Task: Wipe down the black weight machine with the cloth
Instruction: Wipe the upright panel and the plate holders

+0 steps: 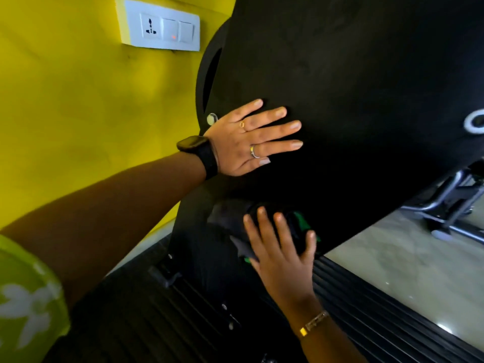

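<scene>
The machine (353, 82) filled the upper right and centre of the frame, a broad black panel leaning over toward the lower right. The left hand (251, 138) lay flat on that panel at mid-frame, palm down, all fingers straight and fanned apart, gripping nothing. It wore two rings, and a black watch (199, 150) sat on the wrist. Just left of the hand a pale bolt (212, 118) showed on the panel's edge.

Below it, at lower centre, the right hand (277, 247) pressed the cloth (235, 226) against the machine's lower part, under the panel's bottom edge. The fingers were spread over the bunched cloth, only slightly bent; the thumb was hidden, so whether it pinched the fabric could not be told. The cloth was dark with green patches, and it bulged out to the left of the hand and between the fingers. A gold bracelet (314, 322) circled the right wrist.

A yellow wall (65, 100) took up the left of the frame, with a white switch plate (159, 26) at upper left, a small red light glowing on it. A green sleeve (26, 297) with white print sat at the lower left corner. A ribbed black base (366, 297) ran along the bottom, a pale floor (406, 258) lay at lower right, and chrome tubing (445, 200) stood on the floor at the right edge
</scene>
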{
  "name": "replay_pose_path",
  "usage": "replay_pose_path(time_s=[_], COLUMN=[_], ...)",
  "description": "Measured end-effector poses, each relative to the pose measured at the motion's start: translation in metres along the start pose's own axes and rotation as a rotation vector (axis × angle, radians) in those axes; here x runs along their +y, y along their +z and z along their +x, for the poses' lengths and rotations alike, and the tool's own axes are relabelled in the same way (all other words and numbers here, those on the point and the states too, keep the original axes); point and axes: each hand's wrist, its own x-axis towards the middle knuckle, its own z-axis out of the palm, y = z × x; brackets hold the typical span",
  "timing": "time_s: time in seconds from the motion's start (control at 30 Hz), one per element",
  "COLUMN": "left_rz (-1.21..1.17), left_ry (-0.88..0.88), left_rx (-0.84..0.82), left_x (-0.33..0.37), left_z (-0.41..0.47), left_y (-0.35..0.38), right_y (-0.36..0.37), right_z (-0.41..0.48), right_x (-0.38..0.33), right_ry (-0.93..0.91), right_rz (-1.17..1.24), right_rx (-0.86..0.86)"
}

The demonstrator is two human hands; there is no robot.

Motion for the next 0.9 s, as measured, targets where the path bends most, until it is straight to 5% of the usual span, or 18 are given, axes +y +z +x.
replay_pose_path(time_s=[0.1, 0.4, 0.73, 0.9], left_rz=[-0.017, -0.016, -0.004, 0.01], left_ry=[-0.037, -0.081, -0.118, -0.093], left_rx=[-0.011, -0.019, -0.012, -0.001], left_x=[0.001, 0.003, 0.004, 0.003], left_z=[0.001, 0.004, 0.003, 0.001], left_y=[-0.001, -0.005, -0.003, 0.0], right_y=[0.007, -0.006, 0.036, 0.024], right_z=[-0.035, 0.039, -0.03, -0.006], right_x=[-0.016, -0.027, -0.076, -0.047], right_ry=[-0.174, 0.107, -0.519, -0.294], right_rz=[0.118, 0.186, 0.156, 0.372], right_rx=[-0.135, 0.045, -0.384, -0.225])
